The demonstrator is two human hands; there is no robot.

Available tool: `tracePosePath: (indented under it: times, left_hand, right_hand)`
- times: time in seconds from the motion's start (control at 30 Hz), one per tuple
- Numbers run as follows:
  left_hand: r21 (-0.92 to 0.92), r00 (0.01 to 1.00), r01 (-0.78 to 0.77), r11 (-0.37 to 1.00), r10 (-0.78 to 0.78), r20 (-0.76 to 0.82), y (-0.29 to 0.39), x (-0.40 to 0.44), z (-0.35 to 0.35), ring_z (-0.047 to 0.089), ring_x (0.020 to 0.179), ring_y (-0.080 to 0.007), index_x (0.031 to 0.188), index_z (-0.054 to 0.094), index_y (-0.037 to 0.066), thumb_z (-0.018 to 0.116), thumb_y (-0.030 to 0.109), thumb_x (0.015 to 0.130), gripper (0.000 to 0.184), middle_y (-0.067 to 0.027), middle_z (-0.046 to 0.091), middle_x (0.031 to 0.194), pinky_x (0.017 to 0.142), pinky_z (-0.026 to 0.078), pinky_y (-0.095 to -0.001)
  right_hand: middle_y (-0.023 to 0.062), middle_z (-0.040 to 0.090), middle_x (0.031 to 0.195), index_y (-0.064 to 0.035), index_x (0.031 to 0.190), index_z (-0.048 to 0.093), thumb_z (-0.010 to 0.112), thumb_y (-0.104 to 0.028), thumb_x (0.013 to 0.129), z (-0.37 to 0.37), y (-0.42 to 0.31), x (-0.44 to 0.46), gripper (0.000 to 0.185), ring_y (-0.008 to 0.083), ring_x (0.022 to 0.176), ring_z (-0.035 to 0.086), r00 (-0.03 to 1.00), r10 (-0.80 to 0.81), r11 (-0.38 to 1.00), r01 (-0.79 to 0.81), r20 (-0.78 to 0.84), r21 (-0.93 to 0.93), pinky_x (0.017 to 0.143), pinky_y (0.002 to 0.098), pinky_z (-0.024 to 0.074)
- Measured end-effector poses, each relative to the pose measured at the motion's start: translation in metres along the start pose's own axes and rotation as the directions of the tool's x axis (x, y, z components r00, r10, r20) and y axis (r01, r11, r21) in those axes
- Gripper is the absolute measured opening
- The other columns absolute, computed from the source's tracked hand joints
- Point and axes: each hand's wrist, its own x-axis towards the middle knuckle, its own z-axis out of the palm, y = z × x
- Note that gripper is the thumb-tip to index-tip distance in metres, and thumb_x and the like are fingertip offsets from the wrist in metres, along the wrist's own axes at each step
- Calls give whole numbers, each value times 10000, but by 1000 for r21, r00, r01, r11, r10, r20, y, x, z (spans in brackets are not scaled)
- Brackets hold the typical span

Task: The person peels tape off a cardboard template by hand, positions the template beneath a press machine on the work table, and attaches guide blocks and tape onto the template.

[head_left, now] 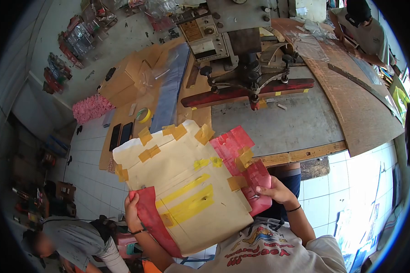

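In front of my body I hold up a wide cream cardboard sheet (168, 159), patched with yellow strips and brown tape. A red plastic piece (157, 220) covers its left edge, and my left hand (132, 214) is closed on that edge with the thumb on top. On the other side, red translucent plastic (234, 143) is taped along the sheet. My right hand (280, 191) grips the lower part of this plastic, thumb on top and fingers underneath. The sheet is tilted, its far edge near the front of the worktable.
A press machine with a long red bar (205, 98) stands over the grey table plate (282, 125). Left of it lie blue plastic strips (171, 91), a tape roll (143, 115) and two phones (125, 133). One person (79, 241) is at lower left, another (366, 34) at upper right.
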Motion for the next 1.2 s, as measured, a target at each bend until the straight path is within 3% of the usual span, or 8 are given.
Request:
tracePosePath:
  times: [0.13, 0.4, 0.77, 0.87, 0.93, 0.97, 1.03, 1.2]
  left_hand:
    - [-21, 999, 0, 1000, -1, -39, 6, -9, 34, 652, 870, -133, 1049, 648, 22, 622, 124, 957, 140, -34, 675, 993, 797, 525, -272]
    - [63, 966, 104, 993, -116, 233, 23, 12, 100, 647, 900, -143, 1089, 627, 16, 612, 74, 920, 180, -48, 670, 1022, 819, 515, -269]
    - [82, 946, 21, 996, -46, 321, 18, 31, 151, 639, 927, -143, 1120, 602, 20, 606, 67, 907, 217, -54, 654, 1054, 834, 511, -273]
    - [35, 957, 8, 999, -17, 289, 25, 23, 171, 630, 890, -123, 1018, 622, 32, 603, 69, 901, 124, -31, 652, 986, 810, 496, -254]
    - [61, 952, 10, 998, -29, 306, 19, 29, 166, 626, 991, -152, 1196, 578, 19, 598, 49, 903, 295, -58, 643, 1113, 877, 493, -276]
    - [73, 949, 9, 997, -32, 314, 16, 34, 162, 624, 1042, -167, 1284, 555, 13, 595, 39, 904, 383, -71, 639, 1177, 910, 492, -288]
    - [136, 944, -16, 991, -30, 328, 10, 44, 156, 621, 1063, -172, 1319, 536, 11, 593, 32, 904, 419, -78, 634, 1202, 932, 484, -292]
    - [73, 936, -19, 997, -8, 353, 8, 45, 157, 615, 1082, -173, 1346, 516, 1, 598, 37, 908, 448, -87, 630, 1219, 954, 472, -289]
  right_hand:
    - [17, 646, 1029, 22, 1436, 393, 658, -69, 933, 4, -18, -8, 575, 86, 833, 608, 998, 14, 990, -6, -56, 141, 768, 244, 517]
    - [32, 657, 1105, 37, 1362, 484, 660, -75, 932, -10, -48, -57, 478, 87, 933, 624, 901, -57, 979, 135, -430, 155, 829, 246, 510]
    - [95, 663, 1190, 63, 1355, 497, 651, -58, 928, -57, -79, -64, 469, 128, 1051, 636, 822, -192, 964, 259, -536, 53, 929, 280, 506]
    - [95, 662, 1192, 58, 1355, 500, 667, -75, 923, -64, -92, -61, 482, 135, 1051, 638, 814, -185, 972, 235, -551, 20, 926, 273, 506]
    - [110, 660, 1209, 64, 1356, 500, 650, -117, 945, -75, -96, -59, 473, 142, 1060, 638, 851, -195, 979, 200, -488, -42, 922, 272, 504]
    - [118, 662, 1207, 58, 1357, 502, 639, -136, 955, -79, -102, -58, 467, 142, 1058, 639, 847, -207, 973, 126, -490, -192, 918, 270, 504]
    - [134, 666, 1204, 47, 1359, 507, 616, -173, 975, -84, -119, -55, 456, 140, 1053, 640, 841, -225, 883, -37, -492, -467, 909, 268, 505]
    - [159, 701, 1127, -20, 1251, 613, 593, -216, 977, -113, -158, -17, 338, 155, 935, 679, 852, -130, 796, -215, -507, -565, 823, 308, 537]
